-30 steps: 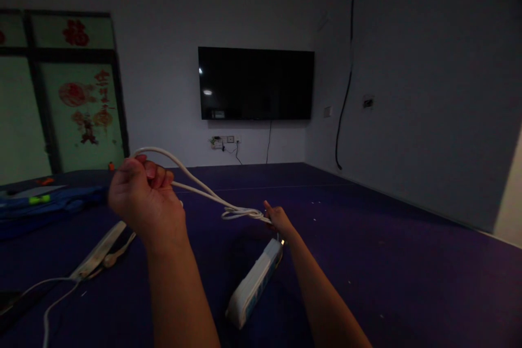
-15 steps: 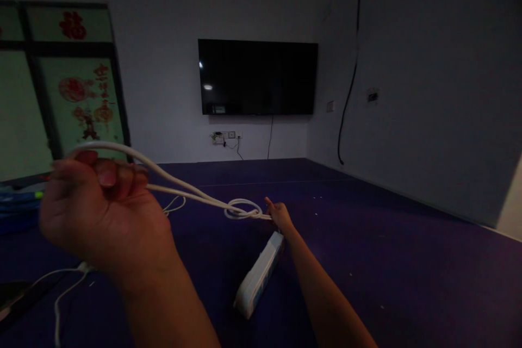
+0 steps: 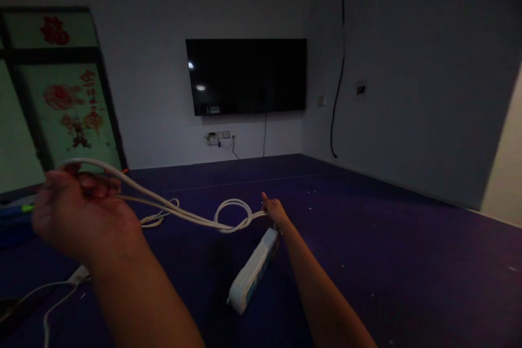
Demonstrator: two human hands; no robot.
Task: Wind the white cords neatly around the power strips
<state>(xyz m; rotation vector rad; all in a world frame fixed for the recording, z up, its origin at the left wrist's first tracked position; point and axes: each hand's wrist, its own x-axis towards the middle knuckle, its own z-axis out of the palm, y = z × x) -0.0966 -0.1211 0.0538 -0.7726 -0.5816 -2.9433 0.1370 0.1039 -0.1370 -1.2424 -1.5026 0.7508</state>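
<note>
A doubled white power cord (image 3: pixel 185 214) stretches between my two hands, with a loose loop in it near the right one. At the left, my left hand (image 3: pixel 84 212) is closed around the cord's bend, which arches over the fingers. My right hand (image 3: pixel 274 211) grips the cord close to a white power strip (image 3: pixel 253 272), thumb pointing up. The strip hangs tilted just below that hand; whether its low end touches the purple surface cannot be made out. The right fingers are mostly hidden behind the hand.
More cord (image 3: pixel 155 220) lies behind my left hand. A white plug or connector (image 3: pixel 79 275) with thin cables rests at the lower left, and a blue item (image 3: pixel 16 216) at the left edge. The purple surface (image 3: pixel 346 228) reaches walls holding a television (image 3: pixel 248 76) and a dangling black cable (image 3: pixel 337 103).
The loop near my right hand has become rounder and wider. My left hand has shifted left and slightly down in view. The whole scene has slid a little leftward.
</note>
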